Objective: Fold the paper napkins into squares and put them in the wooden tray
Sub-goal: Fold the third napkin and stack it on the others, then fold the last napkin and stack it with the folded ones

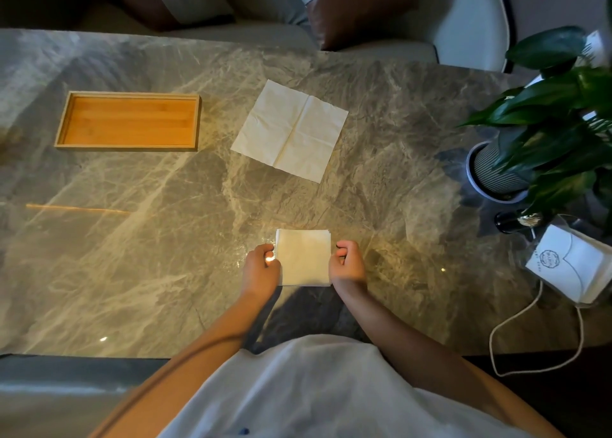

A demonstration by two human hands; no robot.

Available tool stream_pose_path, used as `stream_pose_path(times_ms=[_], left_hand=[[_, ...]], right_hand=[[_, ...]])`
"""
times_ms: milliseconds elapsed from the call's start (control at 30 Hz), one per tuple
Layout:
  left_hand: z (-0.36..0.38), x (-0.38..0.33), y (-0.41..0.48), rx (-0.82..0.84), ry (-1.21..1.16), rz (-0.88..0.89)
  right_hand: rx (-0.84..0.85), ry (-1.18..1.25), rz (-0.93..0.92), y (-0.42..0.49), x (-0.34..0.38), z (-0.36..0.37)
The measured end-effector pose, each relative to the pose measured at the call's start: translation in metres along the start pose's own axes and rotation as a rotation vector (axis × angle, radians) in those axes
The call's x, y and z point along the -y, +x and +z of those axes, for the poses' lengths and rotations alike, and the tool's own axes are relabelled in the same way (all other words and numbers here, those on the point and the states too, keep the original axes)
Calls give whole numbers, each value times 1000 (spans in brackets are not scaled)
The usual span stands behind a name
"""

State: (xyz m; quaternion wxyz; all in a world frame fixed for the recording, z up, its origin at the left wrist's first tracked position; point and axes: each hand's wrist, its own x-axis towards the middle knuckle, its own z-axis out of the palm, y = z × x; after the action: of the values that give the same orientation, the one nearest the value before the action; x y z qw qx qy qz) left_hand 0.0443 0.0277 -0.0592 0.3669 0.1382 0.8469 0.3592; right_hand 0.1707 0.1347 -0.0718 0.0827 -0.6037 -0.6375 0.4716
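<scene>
A folded square napkin (303, 257) lies on the marble table near me. My left hand (261, 265) pinches its left edge and my right hand (347, 265) pinches its right edge, fingers curled on the paper. Farther back in the middle lies an unfolded white napkin (289, 131), flat, with crease lines across it. The wooden tray (61, 121) sits at the far left with nothing inside it.
A potted plant (496, 172) with broad green leaves stands at the right edge. Beside it are a dark bottle (508, 222), a clear holder with white paper (573, 262) and a white cord (516, 318). Cushioned chairs (463, 23) line the far side.
</scene>
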Motion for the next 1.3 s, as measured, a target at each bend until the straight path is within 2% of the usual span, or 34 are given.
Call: stream_pose_path(times_ms=[300,433,567,700,833,1000,1067,1167,1233,1300], left_hand=[[5,-3,-1,33,13,45],[0,-3,8,-14,2,30],[-18,-11,36,-51,29,91],[-37,-37,73,-19,52,170],[-46,-67,107,34,240,307],[-52,-93,141,27,610,481],[-53,-96,153,25,689,481],[-55,-93,164,13,719,375],[-57,-87,166,1,705,319],[-59,-80,163,-39,724,347]], right_hand=[[86,9,-19,-3,0,3],[78,18,-24,2,1,-2],[42,-30,-120,21,12,-11],[129,-160,-311,43,42,-18],[230,-337,-449,66,82,-13],[199,-486,-498,91,108,-1],[185,-521,-502,100,108,3],[196,-565,-455,112,103,2],[184,-580,-493,118,97,-1],[166,-587,-545,123,90,-5]])
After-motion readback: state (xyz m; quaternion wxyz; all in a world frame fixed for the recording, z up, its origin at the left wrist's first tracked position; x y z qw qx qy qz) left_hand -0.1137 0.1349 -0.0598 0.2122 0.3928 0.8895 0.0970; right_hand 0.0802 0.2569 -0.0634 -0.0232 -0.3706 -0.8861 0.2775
